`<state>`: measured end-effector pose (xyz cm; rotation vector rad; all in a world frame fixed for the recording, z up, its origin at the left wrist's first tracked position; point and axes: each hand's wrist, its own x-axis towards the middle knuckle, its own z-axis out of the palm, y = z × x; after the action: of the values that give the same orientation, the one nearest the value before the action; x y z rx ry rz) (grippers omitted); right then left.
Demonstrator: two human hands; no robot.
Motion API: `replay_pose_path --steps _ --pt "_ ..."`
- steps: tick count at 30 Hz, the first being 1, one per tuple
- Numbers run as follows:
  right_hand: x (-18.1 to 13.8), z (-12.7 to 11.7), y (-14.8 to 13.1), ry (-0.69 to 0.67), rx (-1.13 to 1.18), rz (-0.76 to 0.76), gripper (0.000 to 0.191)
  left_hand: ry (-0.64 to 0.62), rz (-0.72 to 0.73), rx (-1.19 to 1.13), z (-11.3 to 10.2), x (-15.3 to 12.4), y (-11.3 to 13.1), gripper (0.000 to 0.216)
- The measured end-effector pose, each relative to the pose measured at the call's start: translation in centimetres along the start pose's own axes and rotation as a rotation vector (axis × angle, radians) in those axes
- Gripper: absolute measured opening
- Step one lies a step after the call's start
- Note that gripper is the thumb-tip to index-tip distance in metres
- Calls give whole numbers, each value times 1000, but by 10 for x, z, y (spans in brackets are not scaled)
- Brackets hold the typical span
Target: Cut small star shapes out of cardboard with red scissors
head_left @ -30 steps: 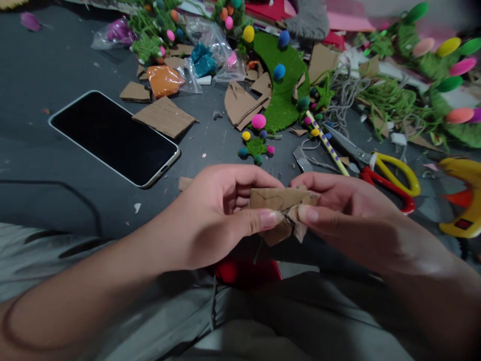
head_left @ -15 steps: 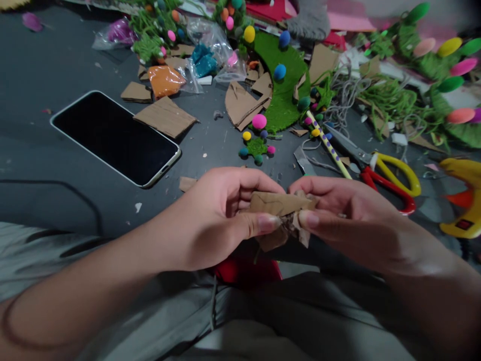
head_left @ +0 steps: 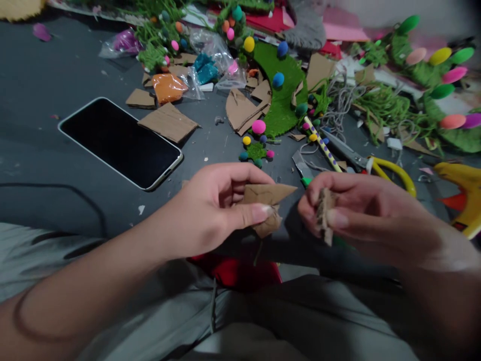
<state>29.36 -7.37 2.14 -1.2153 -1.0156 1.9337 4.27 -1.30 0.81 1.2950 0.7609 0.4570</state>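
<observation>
While the left hand point(head_left: 214, 210) has its grip closed on the card point(head_left: 267, 193), apparently to steady it, the right hand point(head_left: 363, 213) pinches a ragged scrap point(head_left: 325, 210) apart from it, both over the near edge of the worktop point(head_left: 33, 150).

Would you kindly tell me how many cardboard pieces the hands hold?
2: a pointed piece in the left hand, a ragged piece in the right hand; more may be hidden.

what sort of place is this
Probably a craft worktable, though I can't tell if at home or in a workshop: torn cardboard in the left hand and right hand, scissors, and a green crescent with colourful balls.
</observation>
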Motion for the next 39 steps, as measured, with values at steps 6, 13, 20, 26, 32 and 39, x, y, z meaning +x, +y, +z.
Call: replay_pose_path --steps 6,13,20,26,32,39 --pt "3 -20 -6 358 -149 -200 19 22 48 -8 -9 1 -2 22" --pt "7 -15 -3 283 -17 -216 18 96 23 -110 -6 3 -4 28" --pt "11 -7 0 292 -18 -203 24 129 49 107 -8 -1 -1 30" --pt "15 6 2 329 0 -216 26 190 383 857 -9 -6 -10 34" --pt "17 30 17 378 47 -252 29 277 482 758 0 -11 -3 42" --pt "15 38 12 412 -341 -282 28 216 251 262 5 -5 1 20"
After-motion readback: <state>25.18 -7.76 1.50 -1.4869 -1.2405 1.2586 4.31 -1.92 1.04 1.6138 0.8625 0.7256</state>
